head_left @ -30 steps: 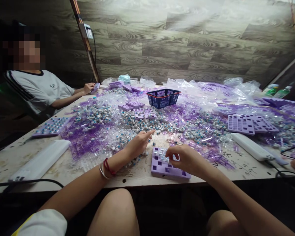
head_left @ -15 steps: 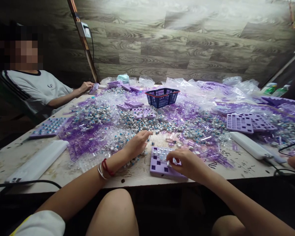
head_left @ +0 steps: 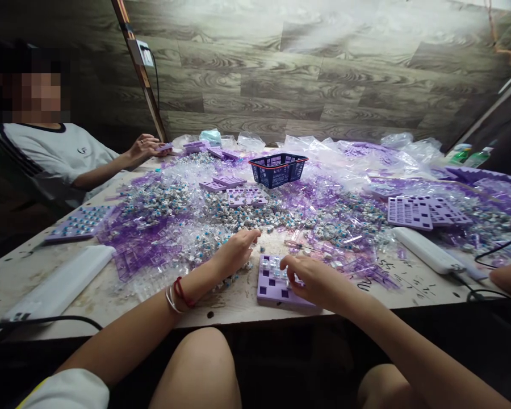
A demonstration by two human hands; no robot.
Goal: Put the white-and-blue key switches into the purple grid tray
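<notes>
A light purple board (head_left: 269, 291) with square holes lies flat at the table's front edge. Small clear and whitish pieces sit in its back part. My right hand (head_left: 313, 279) is over the board's right side, thumb and forefinger curled together at those pieces; whatever is between the fingertips is hidden. To the left, my left hand (head_left: 235, 250) hovers beside a heap of small white and blue switch-like parts (head_left: 210, 238). Its fingers are closed together, and I cannot make out what they hold. A single loose part lies just behind the board.
Purple and clear plastic pieces (head_left: 145, 253) spread over the table. A dark blue basket (head_left: 277, 170) stands mid-table. White bars (head_left: 63, 281) with cables lie left and right. Purple boards (head_left: 409, 213) are stacked at right. At far left, a co-worker's hands (head_left: 142, 149) hold a purple piece.
The view has shifted slightly. My right hand stays over the board, with its fingertips slightly changed. My left hand hardly moves. The co-worker has raised a hand above the purple piece.
</notes>
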